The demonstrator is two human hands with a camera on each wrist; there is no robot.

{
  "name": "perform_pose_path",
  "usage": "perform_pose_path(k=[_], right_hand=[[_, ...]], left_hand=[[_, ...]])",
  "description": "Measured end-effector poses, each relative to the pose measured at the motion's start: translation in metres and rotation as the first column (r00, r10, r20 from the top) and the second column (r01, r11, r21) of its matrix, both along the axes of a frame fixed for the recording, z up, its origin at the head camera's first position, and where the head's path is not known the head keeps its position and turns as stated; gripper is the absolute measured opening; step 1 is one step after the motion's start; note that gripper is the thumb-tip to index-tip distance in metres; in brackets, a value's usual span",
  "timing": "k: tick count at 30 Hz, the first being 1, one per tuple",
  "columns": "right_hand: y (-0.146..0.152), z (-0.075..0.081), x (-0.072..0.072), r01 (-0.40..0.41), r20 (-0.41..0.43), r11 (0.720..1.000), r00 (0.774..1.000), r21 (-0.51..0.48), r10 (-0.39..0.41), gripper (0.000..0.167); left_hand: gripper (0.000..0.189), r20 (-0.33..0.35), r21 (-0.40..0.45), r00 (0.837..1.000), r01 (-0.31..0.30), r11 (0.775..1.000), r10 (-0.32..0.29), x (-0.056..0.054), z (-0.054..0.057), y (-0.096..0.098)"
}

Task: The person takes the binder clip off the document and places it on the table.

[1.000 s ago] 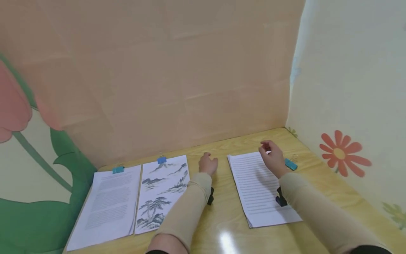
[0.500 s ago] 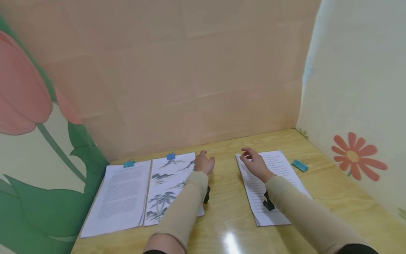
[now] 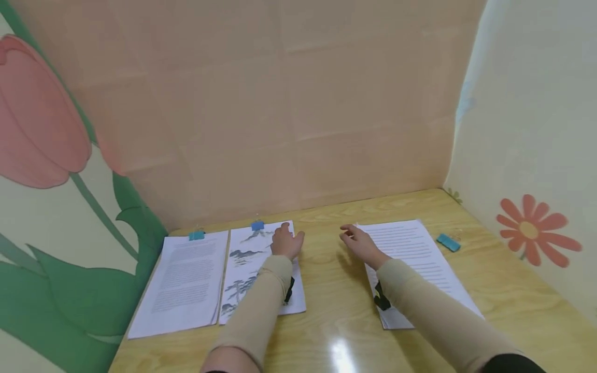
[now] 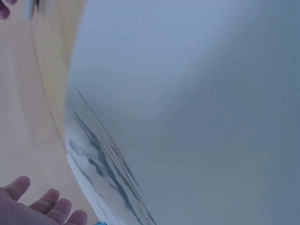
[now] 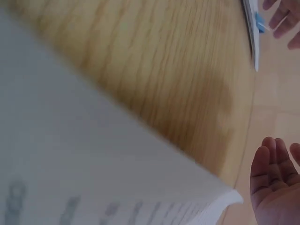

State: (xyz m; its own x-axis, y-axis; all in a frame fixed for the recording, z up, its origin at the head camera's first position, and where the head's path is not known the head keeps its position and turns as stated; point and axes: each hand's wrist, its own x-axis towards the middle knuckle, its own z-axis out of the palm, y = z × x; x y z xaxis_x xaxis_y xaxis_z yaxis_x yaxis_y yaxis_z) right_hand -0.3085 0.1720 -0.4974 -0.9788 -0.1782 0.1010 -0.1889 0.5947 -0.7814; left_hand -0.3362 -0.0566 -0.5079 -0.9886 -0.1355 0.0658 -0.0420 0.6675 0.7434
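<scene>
Fingers (image 5: 260, 164) relaxed and extended on both hands; from here I see the left hand (image 3: 286, 243) by the ink-landscape sheet (image 3: 243, 254), the right hand (image 3: 364, 247) at the far left corner of the printed stack (image 3: 415, 251), right of which lies a teal binder clip (image 3: 448, 242)

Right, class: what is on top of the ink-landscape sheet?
A blue binder clip at the far edge of the ink-landscape sheet. In the head view, the left hand and beige sleeve cover part of its drawing; anything printed underneath cannot be seen.
</scene>
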Motion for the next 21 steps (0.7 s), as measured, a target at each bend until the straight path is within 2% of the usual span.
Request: perform_pose_path(k=[4,7,11,14,21], right_hand=[[-0.01,-0.003,0.0,-0.031,0.026,1.0,0.999,-0.001,0.031,0.044],[-0.016,-0.006,-0.002,-0.039,0.023,0.999,0.999,0.005,0.038,0.043],[-0.021,-0.008,-0.006,-0.033,0.033,0.999,0.999,-0.019,0.034,0.043],[-0.029,-0.006,-0.006,-0.033,0.074,0.998,0.997,-0.047,0.036,0.044],[-0.054,-0.009,-0.005,-0.07,0.103,0.997,0.992,-0.015,0.071,0.045]], left_hand=[[0.058,-0.021,-0.008,0.998,-0.06,0.998,0.06,0.0,-0.004,-0.015],[0.058,-0.028,-0.014,0.997,-0.078,0.997,0.077,0.001,-0.007,-0.024],[0.06,0.001,-0.027,0.997,-0.078,0.997,0.078,-0.001,-0.008,-0.034],[0.062,0.033,-0.032,0.995,-0.091,0.995,0.092,-0.002,-0.007,-0.044],[0.064,0.082,-0.07,0.986,-0.138,0.988,0.143,0.0,-0.006,-0.074]])
